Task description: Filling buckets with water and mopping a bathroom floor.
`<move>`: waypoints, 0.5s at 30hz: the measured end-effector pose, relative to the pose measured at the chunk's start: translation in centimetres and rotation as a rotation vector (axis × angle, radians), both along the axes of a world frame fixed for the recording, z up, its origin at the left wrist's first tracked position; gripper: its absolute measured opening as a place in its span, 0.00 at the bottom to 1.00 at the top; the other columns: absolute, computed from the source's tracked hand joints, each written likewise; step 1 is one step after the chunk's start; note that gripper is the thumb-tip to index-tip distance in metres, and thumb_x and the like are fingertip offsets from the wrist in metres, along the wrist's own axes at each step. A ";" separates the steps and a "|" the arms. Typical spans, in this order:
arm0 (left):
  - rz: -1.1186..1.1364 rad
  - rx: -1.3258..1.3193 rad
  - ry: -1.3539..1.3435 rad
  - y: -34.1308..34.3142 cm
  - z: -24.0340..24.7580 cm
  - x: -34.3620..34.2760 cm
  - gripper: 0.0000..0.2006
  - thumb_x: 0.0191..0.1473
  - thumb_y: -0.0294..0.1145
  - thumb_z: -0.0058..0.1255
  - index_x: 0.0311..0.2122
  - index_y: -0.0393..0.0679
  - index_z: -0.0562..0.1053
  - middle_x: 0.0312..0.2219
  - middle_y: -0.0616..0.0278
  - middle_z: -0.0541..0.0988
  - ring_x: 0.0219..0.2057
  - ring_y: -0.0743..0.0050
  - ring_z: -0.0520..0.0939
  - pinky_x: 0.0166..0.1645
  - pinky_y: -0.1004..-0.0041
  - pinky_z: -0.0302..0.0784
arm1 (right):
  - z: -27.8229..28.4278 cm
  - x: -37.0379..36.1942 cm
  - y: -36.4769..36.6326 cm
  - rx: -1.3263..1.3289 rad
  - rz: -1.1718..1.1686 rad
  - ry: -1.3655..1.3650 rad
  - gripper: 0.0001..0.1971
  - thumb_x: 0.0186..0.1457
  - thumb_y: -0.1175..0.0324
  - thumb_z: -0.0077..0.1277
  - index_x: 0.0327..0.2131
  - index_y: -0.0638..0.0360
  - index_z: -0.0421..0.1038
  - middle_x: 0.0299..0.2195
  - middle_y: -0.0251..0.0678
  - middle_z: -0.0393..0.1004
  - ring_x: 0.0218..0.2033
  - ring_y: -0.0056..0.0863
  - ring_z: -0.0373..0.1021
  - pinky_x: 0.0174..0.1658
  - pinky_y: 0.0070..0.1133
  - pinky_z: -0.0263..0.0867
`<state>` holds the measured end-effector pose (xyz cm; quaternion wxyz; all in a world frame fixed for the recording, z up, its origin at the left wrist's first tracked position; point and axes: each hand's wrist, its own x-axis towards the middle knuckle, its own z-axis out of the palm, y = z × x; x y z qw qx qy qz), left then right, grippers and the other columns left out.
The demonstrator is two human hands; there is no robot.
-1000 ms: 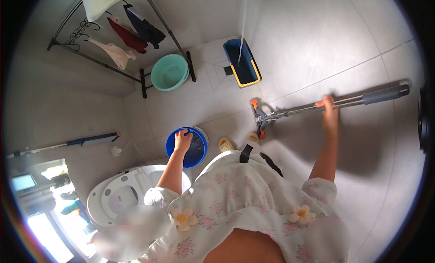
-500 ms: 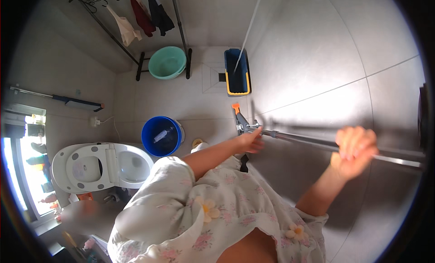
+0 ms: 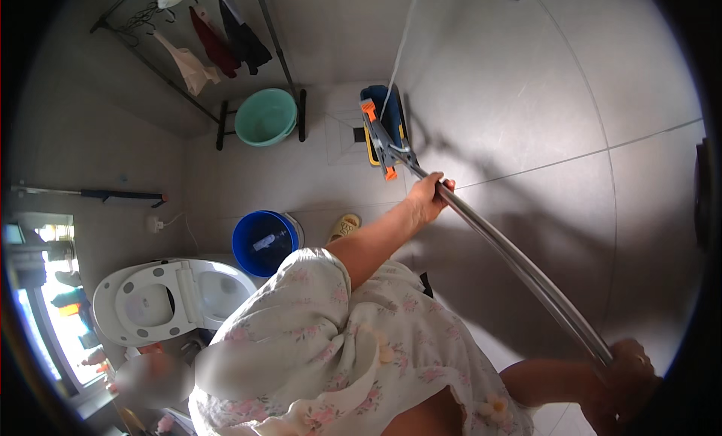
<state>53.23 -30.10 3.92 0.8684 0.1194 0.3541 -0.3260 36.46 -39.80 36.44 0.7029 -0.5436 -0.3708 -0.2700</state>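
At the oblong bucket [image 3: 398,124], left hand [image 3: 429,198] and right hand [image 3: 634,367] clamp the pole [image 3: 515,257], seemingly aligning the mop head [image 3: 380,140]; lowering would need steadiness.

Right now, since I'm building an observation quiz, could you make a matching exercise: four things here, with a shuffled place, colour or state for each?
1. Left hand
2. Mop head
3. Basin
4. Round bucket

A. At the foot of the clothes rack
B. Beside the toilet
C. Gripping the mop pole
D. Grey with orange ends

Pairs: 1-C, 2-D, 3-A, 4-B
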 end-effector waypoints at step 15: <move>-0.050 0.006 0.073 3.9 -5.6 10.6 0.07 0.44 0.23 0.39 0.23 0.45 0.55 0.11 0.68 0.61 0.12 0.82 0.64 0.20 0.79 0.63 | -5.0 8.9 4.2 -0.276 0.179 0.153 0.10 0.36 0.72 0.53 0.11 0.54 0.62 0.07 0.24 0.60 0.08 0.15 0.58 0.15 0.13 0.58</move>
